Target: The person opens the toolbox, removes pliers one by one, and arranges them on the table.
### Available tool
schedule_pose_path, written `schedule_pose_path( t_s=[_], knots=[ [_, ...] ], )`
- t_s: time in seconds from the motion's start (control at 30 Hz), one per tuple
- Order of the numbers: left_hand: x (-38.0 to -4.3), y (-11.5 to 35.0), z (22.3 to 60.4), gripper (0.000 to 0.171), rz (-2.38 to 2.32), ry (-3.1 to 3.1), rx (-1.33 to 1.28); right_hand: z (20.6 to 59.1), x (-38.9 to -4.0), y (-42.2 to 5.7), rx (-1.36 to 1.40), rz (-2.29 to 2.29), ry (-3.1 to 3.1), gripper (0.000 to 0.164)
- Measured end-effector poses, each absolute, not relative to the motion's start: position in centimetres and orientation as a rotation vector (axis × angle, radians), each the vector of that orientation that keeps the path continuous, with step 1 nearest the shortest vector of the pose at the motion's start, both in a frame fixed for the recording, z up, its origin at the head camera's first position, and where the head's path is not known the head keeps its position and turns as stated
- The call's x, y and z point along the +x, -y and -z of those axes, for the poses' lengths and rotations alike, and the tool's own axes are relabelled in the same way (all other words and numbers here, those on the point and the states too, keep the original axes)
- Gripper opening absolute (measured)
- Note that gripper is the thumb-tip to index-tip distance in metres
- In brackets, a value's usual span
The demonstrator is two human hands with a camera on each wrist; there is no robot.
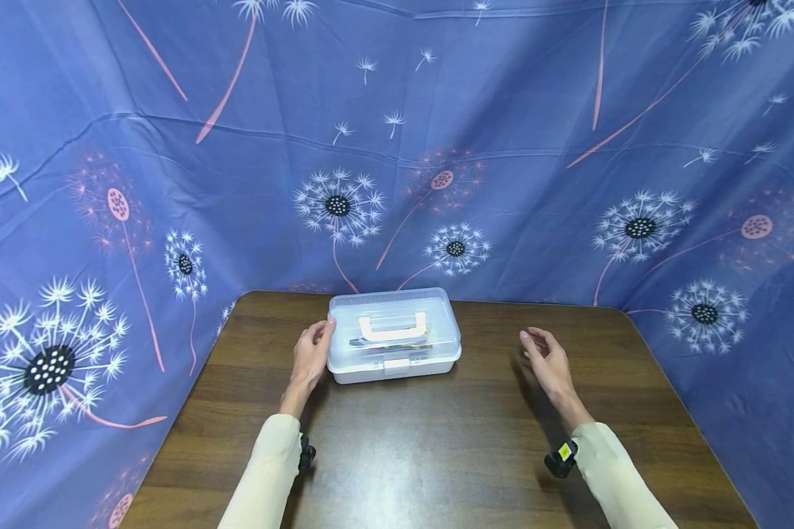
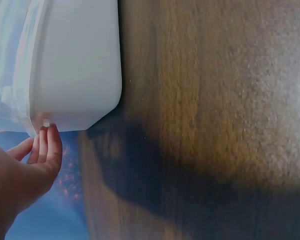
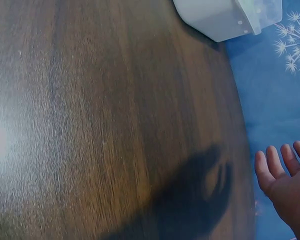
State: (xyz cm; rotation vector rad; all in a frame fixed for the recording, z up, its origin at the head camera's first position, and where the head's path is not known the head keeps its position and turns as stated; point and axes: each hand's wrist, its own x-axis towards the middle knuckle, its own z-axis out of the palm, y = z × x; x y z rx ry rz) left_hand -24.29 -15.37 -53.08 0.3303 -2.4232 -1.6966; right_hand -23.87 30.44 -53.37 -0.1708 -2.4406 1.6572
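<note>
A translucent plastic storage box (image 1: 393,356) with a clear lid stands at the back of the table, its lid down. On top lies a white carrying handle (image 1: 393,328), and a white latch (image 1: 397,366) sits at the front. Dark and yellow items show dimly inside; their kind is unclear. My left hand (image 1: 311,358) is at the box's left end, where in the left wrist view its fingertips (image 2: 52,131) touch the end wall near the rim. To the right of the box, apart from it, my right hand (image 1: 551,366) is held above the table with fingers loosely bent and nothing in them.
The brown wooden table (image 1: 430,441) has rounded back corners. A blue cloth (image 1: 384,88) with a dandelion pattern hangs close behind the table and along its sides. Each wrist carries a small black camera (image 1: 560,460).
</note>
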Motion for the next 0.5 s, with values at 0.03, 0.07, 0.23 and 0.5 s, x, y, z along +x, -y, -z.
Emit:
schedule_pose_path(
  t_s=[0.03, 0.07, 0.23, 0.5],
  knots=[
    [-24.3, 15.4, 53.1, 0.072, 1.715, 2.425, 0.331, 53.4, -23.9, -30.3, -0.169, -1.664, 2.445, 0.058],
    [-24.3, 15.4, 53.2, 0.073, 1.731, 2.429, 0.334, 53.0, -23.8, -30.0, -0.165, -1.681, 2.444, 0.057],
    [-24.6, 15.4, 53.3, 0.071, 1.827, 2.388, 0.324, 52.3, -23.7, -29.3, -0.141, -1.752, 2.446, 0.054],
    [-25.0, 15.2, 53.2, 0.062, 1.961, 2.300, 0.258, 53.5, -24.6, -29.0, -0.086, -1.766, 2.481, 0.062]
  ],
)
